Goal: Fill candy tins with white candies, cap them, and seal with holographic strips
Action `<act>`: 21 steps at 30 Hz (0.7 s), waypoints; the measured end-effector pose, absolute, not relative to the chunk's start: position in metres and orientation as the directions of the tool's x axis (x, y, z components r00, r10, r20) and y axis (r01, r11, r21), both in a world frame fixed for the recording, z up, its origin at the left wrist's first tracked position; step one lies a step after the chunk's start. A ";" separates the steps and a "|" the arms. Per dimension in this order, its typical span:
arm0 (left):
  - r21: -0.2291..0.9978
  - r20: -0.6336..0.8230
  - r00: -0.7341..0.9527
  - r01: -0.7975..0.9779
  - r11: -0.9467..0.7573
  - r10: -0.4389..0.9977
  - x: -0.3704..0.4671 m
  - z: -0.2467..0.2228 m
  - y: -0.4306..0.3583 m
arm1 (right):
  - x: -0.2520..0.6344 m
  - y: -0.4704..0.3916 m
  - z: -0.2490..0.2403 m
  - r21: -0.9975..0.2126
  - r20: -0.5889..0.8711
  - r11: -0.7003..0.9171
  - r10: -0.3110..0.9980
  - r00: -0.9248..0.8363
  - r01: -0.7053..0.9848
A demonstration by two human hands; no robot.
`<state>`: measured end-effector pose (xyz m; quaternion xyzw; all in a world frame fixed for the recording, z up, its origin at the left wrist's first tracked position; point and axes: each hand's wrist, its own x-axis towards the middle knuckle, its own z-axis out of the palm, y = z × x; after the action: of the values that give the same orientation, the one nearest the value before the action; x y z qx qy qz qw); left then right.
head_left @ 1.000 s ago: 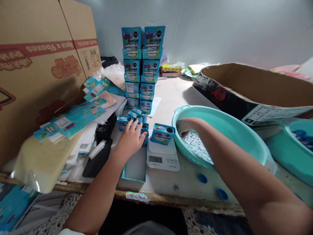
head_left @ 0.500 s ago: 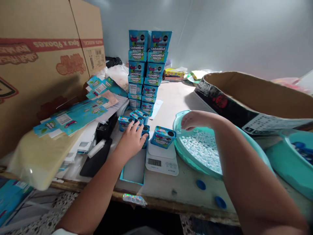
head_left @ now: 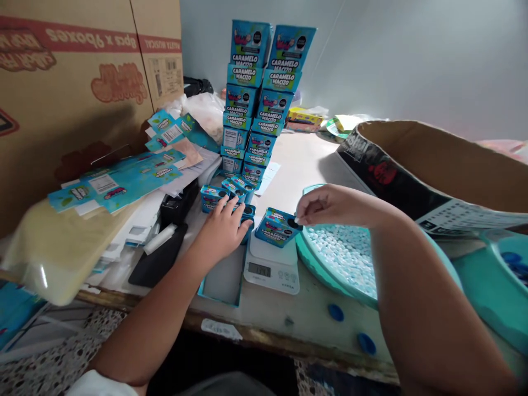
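Cluttered table — stacked boxes behind, basin beside scale.

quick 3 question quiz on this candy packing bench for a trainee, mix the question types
1. True or false: the blue box by the right hand sits on the white scale.
2. Where does the left hand rest? A) on the small blue boxes beside the scale B) in the teal basin C) on the tall stack
3. Fill in: the teal basin holds many small pale ____.

Key
1. True
2. A
3. candies; the right hand's fingertips are pinched at the hole in the box's top, though what they hold is too small to tell.
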<state>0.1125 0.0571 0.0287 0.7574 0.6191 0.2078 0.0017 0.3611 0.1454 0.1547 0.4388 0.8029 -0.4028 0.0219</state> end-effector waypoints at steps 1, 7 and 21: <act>0.258 0.313 0.149 0.937 -0.234 0.938 0.112 0.029 0.057 | 0.361 0.146 0.154 -0.623 -0.381 0.301 0.689 -0.616 0.722; 0.245 0.343 0.157 0.937 -0.249 0.926 0.112 0.027 0.057 | 0.361 0.147 0.148 -0.621 -0.358 0.344 0.674 -0.646 0.704; 0.248 0.357 0.155 0.935 -0.254 0.921 0.110 0.022 0.057 | 0.355 0.147 0.146 -0.618 -0.321 0.387 0.670 -0.669 0.684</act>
<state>0.1103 0.0574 0.0223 0.7599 0.6107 0.2222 -0.0155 0.3547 0.1467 0.1458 0.4066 0.8328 -0.3755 0.0092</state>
